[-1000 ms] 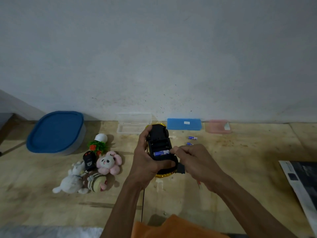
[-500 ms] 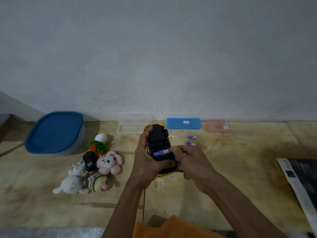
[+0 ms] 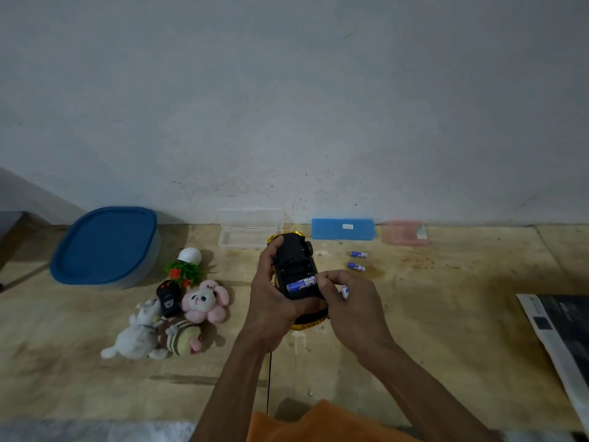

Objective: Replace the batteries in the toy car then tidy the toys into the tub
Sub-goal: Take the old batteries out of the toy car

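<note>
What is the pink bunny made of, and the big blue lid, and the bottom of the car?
The pink bunny looks like soft plush fabric: fuzzy, rounded edges. The blue lid seems smooth plastic, with an even colour and a moulded rim. The car's underside looks like matt black hard plastic with moulded ridges, though dim light leaves this unsure.

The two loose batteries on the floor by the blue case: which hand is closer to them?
Right. The right hand sits just below the loose batteries, at the toy car. The left hand grips the car's far side.
</note>
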The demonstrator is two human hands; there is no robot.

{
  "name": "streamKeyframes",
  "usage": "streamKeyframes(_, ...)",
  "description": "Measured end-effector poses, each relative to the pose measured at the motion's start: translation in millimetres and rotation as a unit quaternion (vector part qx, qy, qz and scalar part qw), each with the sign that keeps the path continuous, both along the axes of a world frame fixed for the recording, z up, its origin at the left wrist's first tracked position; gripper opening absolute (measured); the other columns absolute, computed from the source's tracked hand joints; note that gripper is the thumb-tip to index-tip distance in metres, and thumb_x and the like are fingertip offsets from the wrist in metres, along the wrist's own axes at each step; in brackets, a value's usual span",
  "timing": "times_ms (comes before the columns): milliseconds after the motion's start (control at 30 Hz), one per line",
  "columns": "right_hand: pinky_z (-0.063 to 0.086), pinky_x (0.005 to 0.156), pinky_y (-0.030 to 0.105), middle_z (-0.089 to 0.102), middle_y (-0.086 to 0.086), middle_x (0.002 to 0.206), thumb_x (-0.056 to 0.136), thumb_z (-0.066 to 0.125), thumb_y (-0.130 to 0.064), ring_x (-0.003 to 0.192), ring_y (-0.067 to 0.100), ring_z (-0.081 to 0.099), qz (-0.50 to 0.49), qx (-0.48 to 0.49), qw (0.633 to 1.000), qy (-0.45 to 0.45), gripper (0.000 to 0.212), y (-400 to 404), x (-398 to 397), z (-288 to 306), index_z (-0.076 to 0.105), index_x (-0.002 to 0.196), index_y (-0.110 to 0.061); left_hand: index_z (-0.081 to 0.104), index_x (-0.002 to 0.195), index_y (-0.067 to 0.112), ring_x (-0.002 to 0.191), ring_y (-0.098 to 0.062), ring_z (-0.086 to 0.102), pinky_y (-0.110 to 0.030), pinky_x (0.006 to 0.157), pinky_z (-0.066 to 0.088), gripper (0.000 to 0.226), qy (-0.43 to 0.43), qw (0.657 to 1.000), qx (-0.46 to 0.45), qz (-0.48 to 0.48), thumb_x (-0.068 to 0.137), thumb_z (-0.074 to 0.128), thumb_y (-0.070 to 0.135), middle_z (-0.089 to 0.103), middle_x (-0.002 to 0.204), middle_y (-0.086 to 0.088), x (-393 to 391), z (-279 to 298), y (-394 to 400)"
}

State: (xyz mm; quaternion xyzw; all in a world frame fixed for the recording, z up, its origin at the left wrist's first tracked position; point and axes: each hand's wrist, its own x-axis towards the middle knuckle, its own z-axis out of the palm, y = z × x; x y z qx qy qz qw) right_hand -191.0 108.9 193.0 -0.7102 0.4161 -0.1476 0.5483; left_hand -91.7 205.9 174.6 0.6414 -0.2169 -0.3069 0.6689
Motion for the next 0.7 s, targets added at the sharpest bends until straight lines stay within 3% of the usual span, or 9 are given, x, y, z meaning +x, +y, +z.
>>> streamKeyframes(167, 0.055, 0.077, 0.018, 0.071, -0.007, 0.101, 0.097, 0.061, -0.028, 0.092, 0.005, 0.065, 0.010, -0.091, 0.996, 0.005, 0.016, 4.9, -1.2, 1.2, 0.072, 0.105, -0.022, 0.039, 0.146, 0.029, 0.115, -0.023, 0.067, -0.038, 0.079, 0.062, 0.110, 0.008, 1.000, 0.002, -0.005, 0.058, 0.087, -0.016, 0.054, 0.140, 0.004, 2.0, -3.4, 0.9)
streamKeyframes(333, 0.048, 0.061, 0.011, 0.071, -0.014, 0.089, 0.089, 0.071, -0.025, 0.068, -0.003, 0.062, -0.017, -0.067, 0.997, -0.028, 0.008, 3.0, 3.3, 2.2, 0.073, 0.097, -0.022, 0.039, 0.147, 0.027, 0.114, -0.022, 0.067, -0.045, 0.080, 0.062, 0.111, 0.017, 1.000, 0.003, -0.016, 0.058, 0.085, -0.020, 0.055, 0.139, 0.003, 4.0, -3.8, 0.0)
streamKeyframes(500, 0.049, 0.066, 0.006, 0.071, -0.013, 0.088, 0.082, 0.079, -0.022, 0.083, -0.007, 0.064, -0.010, -0.059, 0.997, -0.041, 0.018, -2.2, 9.8, 3.5, 0.073, 0.099, -0.021, 0.038, 0.147, 0.028, 0.111, -0.022, 0.070, -0.039, 0.076, 0.062, 0.111, 0.046, 0.999, 0.000, -0.019, 0.059, 0.082, -0.025, 0.057, 0.138, 0.001, 3.7, -4.5, 0.0)
streamKeyframes(633, 0.054, 0.080, 0.019, 0.074, -0.010, 0.094, 0.083, 0.078, -0.025, 0.090, 0.001, 0.066, 0.034, -0.096, 0.995, -0.017, 0.018, -3.8, 13.3, 3.7, 0.077, 0.101, -0.023, 0.039, 0.147, 0.029, 0.108, -0.021, 0.070, -0.037, 0.075, 0.062, 0.112, 0.050, 0.999, 0.009, -0.021, 0.058, 0.082, -0.024, 0.058, 0.137, -0.001, 4.3, -6.2, 3.3)
streamKeyframes(700, 0.053, 0.081, 0.019, 0.074, -0.007, 0.096, 0.083, 0.078, -0.024, 0.091, 0.002, 0.065, 0.041, -0.110, 0.993, -0.018, 0.019, -4.6, 15.9, 4.1, 0.077, 0.101, -0.021, 0.039, 0.147, 0.029, 0.108, -0.020, 0.070, -0.036, 0.075, 0.061, 0.113, 0.047, 0.999, 0.014, -0.020, 0.057, 0.083, -0.024, 0.058, 0.137, -0.001, 4.9, -6.8, 3.5)
